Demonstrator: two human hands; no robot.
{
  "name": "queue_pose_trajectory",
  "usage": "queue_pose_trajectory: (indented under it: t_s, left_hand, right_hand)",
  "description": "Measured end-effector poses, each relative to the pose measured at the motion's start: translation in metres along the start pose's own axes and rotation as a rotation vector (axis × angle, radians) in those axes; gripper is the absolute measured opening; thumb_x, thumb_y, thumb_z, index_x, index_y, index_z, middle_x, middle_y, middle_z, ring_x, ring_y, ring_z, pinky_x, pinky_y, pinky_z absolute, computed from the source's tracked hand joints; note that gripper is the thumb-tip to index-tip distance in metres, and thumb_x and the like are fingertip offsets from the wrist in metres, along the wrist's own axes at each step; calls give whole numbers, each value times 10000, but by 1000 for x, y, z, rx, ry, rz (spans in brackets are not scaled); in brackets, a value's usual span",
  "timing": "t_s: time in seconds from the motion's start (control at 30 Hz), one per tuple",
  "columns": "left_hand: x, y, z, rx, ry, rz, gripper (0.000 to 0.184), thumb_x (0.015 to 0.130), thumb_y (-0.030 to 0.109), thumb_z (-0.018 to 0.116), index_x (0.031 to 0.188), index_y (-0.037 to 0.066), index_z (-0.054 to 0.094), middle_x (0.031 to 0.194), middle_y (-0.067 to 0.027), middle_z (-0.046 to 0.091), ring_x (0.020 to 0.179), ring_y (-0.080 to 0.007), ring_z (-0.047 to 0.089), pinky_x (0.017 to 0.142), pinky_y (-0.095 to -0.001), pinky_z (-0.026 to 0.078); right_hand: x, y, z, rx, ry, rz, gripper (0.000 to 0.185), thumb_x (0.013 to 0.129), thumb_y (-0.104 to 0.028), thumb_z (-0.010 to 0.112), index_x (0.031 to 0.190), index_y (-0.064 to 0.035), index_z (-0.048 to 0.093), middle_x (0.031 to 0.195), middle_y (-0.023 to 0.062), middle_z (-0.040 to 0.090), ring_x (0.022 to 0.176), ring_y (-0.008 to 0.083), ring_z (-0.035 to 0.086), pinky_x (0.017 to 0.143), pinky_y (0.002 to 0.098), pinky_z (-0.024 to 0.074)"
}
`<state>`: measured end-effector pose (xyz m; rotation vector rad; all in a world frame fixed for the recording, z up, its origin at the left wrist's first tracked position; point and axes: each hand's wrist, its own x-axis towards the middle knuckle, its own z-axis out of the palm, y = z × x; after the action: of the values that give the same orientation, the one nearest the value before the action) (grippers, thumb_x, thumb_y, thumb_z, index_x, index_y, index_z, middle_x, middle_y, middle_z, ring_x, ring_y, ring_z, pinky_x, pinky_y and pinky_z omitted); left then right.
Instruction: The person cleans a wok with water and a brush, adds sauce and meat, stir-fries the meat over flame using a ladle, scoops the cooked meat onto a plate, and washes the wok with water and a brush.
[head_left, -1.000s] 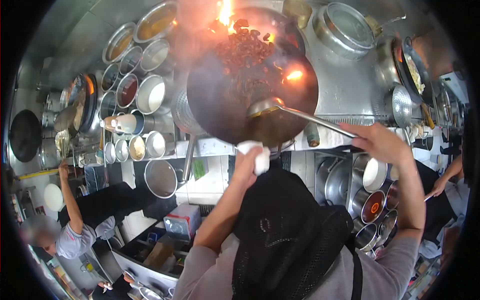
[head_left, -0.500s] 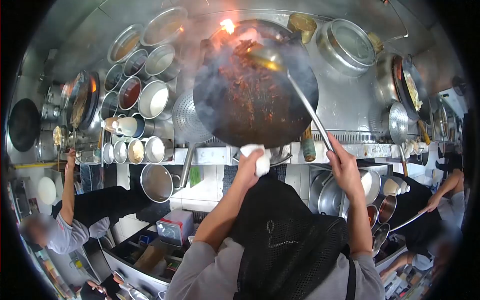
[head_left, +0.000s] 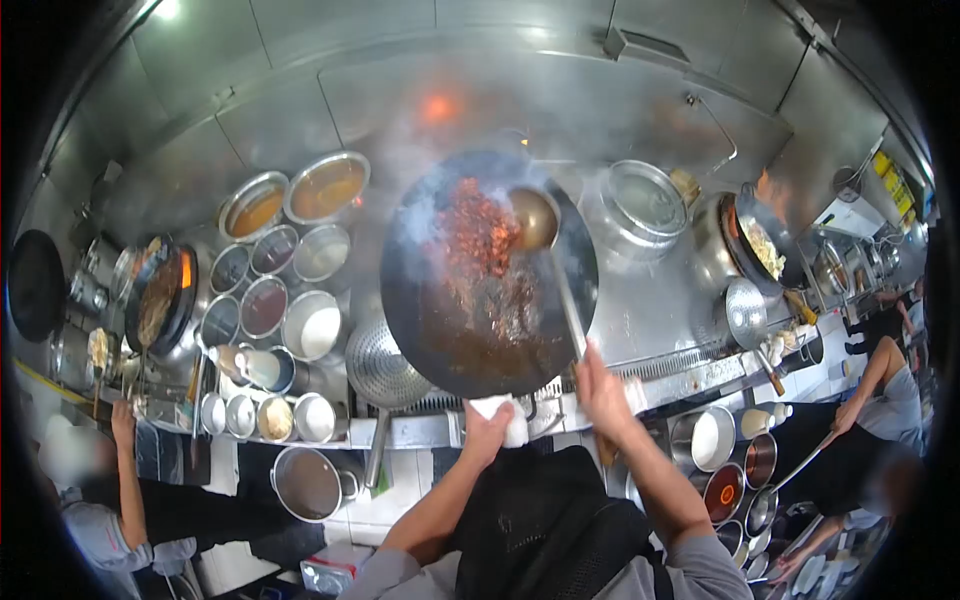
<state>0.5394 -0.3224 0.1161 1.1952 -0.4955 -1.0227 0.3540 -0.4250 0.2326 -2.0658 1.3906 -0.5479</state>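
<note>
One ladle (head_left: pixel 533 219) extends forward from the right hand's grip (head_left: pixel 603 388).

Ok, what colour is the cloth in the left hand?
The cloth in the left hand is white; it shows best in the head view.

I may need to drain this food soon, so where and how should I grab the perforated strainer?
Grip the outer half of its long handle, coming from your own side, once the left hand is free of the cloth. The handle juts over the counter edge toward you, while the strainer's bowl lies close beside the hot-looking wok.
</note>
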Motion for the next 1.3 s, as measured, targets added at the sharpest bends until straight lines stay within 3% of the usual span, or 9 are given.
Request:
queue_pose_trajectory:
  t_s: [0.03,0.07,0.17,0.3,0.43,0.57,0.6,1.13,1.3]
  left_hand:
    - [-4,15,3,31,27,77,627,905,-14,698,1421,36,346,1226,-89,594,1084,-177,609,958,-351,529]
    - [-2,19,-4,-6,25,-80,629,894,-27,703,1409,37,348,1208,-87,592,1070,-172,613,943,-344,533]
    - [3,6,-22,-133,-7,-125,552,887,-15,692,1352,34,398,1142,-80,600,998,-169,626,859,-316,552]
    - [-6,0,-33,-257,-33,-356,323,911,0,630,1215,61,539,1000,-80,657,824,-215,694,666,-361,594]
    - [17,-5,-24,-305,-71,-445,175,931,64,640,1104,59,614,946,-80,677,817,-209,697,656,-353,582]
    - [45,-12,-16,-383,-105,-519,170,930,98,651,1088,43,620,948,-88,678,826,-224,697,680,-379,590]
    - [50,-13,-13,-412,-102,-509,200,926,103,661,1108,33,619,971,-100,681,834,-239,697,690,-403,606]
    - [51,-32,-4,-216,-57,-665,297,916,51,651,1199,-29,618,1085,-162,716,957,-285,731,777,-400,622]
    - [59,-6,-7,-285,-36,-641,228,883,46,653,1101,-19,646,1025,-145,707,926,-288,730,760,-394,610]
  right_hand:
    - [-10,-25,0,372,-165,122,563,1098,-245,495,1605,-70,323,754,113,578,554,228,567,504,392,507]
    - [-20,-51,0,715,-288,302,556,1119,-293,468,1610,-79,319,718,11,510,494,109,486,445,313,473]
    - [-21,-77,-11,1179,-355,556,528,1114,-311,490,1582,-101,363,769,30,534,484,88,434,436,279,424]
    - [-39,-66,-54,1332,-482,748,422,1102,-314,512,1472,-121,449,780,-17,521,505,27,421,439,212,367]
    - [-23,-43,-51,1253,-426,801,290,1085,-294,541,1324,-133,527,784,-34,516,518,5,427,437,196,357]
    - [-17,-55,-54,1127,-340,689,345,1067,-253,584,1354,-72,520,759,-19,504,499,15,418,420,190,372]
    - [-12,-49,-56,1128,-370,659,503,1056,-244,604,1491,-48,446,765,-11,500,498,19,413,422,197,379]
    - [27,28,-73,1008,-466,542,606,1026,-132,618,1580,-95,376,729,10,532,471,81,474,407,269,423]
    - [17,22,-60,1055,-399,567,607,1020,-146,635,1576,-95,399,710,19,531,442,74,452,383,251,398]
